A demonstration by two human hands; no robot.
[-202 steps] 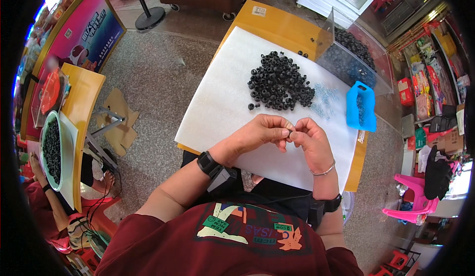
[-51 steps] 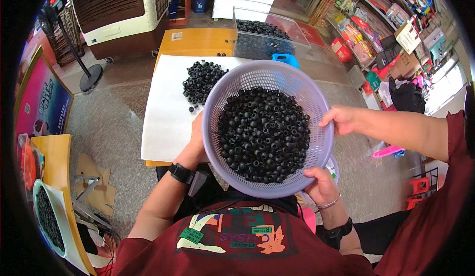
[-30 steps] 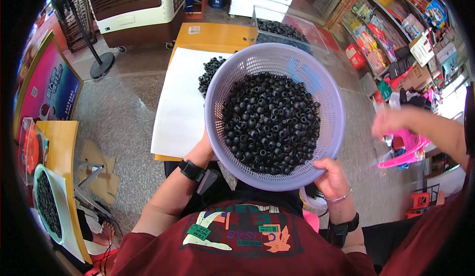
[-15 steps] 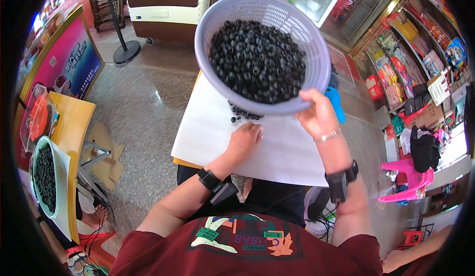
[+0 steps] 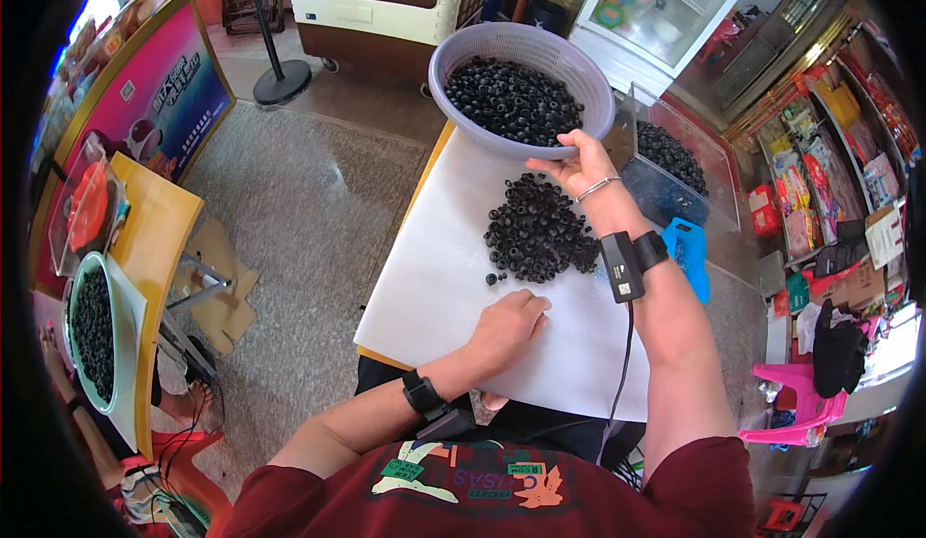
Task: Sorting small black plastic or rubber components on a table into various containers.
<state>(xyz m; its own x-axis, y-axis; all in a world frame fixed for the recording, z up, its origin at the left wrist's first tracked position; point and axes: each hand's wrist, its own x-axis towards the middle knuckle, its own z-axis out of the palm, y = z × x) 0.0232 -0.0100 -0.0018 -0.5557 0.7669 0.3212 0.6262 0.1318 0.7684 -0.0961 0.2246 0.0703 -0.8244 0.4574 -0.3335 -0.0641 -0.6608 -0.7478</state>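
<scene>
The purple basket (image 5: 590, 80), which half a second ago was held nearer and hid most of the loose black bead pile (image 5: 535, 234), has been moved to the far end of the table (image 5: 379, 356), so that the pile, the clear box (image 5: 716, 173) and the blue scoop (image 5: 687, 253) are now better exposed. The other person's hand, seen on the rim 1.7 seconds ago, is gone from it. The basket is well filled with black beads (image 5: 513, 102); whether its base is supported by the table cannot be told. Pale lettering and a small square code are carried by the pink and blue sign (image 5: 172, 94) at the left; coloured lettering is printed on the dark red shirt (image 5: 482, 485), and a small pale marking is shown on the black wrist device (image 5: 620, 268). The right arm is stretched forward, and the near rim is clamped by the right hand (image 5: 582, 164), thumb over it and fingers beneath. The left hand (image 5: 506, 329) is laid on the white sheet (image 5: 415, 287) just nearer than the pile, its fingers bent; whether their tips are together cannot be told.
</scene>
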